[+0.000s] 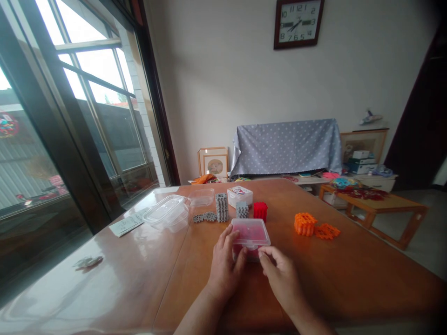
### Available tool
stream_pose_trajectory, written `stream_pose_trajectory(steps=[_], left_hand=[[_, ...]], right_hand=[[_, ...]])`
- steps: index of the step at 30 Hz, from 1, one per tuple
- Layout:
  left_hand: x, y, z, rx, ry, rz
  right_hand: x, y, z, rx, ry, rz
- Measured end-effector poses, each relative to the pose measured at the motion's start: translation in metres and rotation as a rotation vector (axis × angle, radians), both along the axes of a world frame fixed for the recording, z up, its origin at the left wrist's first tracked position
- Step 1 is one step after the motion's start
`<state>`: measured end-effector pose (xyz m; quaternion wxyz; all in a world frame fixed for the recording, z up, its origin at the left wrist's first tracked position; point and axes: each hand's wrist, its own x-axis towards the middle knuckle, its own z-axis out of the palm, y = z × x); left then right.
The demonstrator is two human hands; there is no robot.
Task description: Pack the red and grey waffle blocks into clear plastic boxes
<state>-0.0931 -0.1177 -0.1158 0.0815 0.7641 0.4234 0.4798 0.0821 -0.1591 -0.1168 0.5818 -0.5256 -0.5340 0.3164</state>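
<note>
Right of my fingers (pixel 274 260) are orange blocks (pixel 305 224). Just ahead of my fingers is a red block (pixel 260 211), with gray block stacks (pixel 221 207) to its left. Further left, a clear plastic box (pixel 165 212) sits near a paper (pixel 127 224). Far ahead, a square clock (pixel 298 23) hangs on the wall (pixel 209 79).

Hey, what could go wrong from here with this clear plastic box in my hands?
Your left hand grips the clear plastic box, and your right hand is at its edge. If the lid lifts, the red contents could spill across the wooden table. The tall stack of gray interlocking pieces is narrow and fairly close, so a stray knock might topple it.
</note>
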Motion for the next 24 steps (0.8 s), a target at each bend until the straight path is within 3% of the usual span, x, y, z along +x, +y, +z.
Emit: stream_pose_trajectory(steps=[4,8,16,24], left_hand=[[-0.001,0.0,-0.001,-0.006,-0.001,0.001],[-0.001,0.0,-0.001,0.0,0.014,0.014],[-0.002,0.0,-0.002,-0.017,0.029,0.029],[-0.002,0.0,-0.002,-0.021,0.066,0.062]], right_hand=[[-0.012,0.0,0.002,-0.129,0.231,0.018],[-0.02,-0.003,0.0,-0.161,0.341,-0.046],[-0.031,0.003,0.001,-0.06,0.325,-0.125],[-0.03,0.006,-0.01,-0.088,0.28,-0.119]])
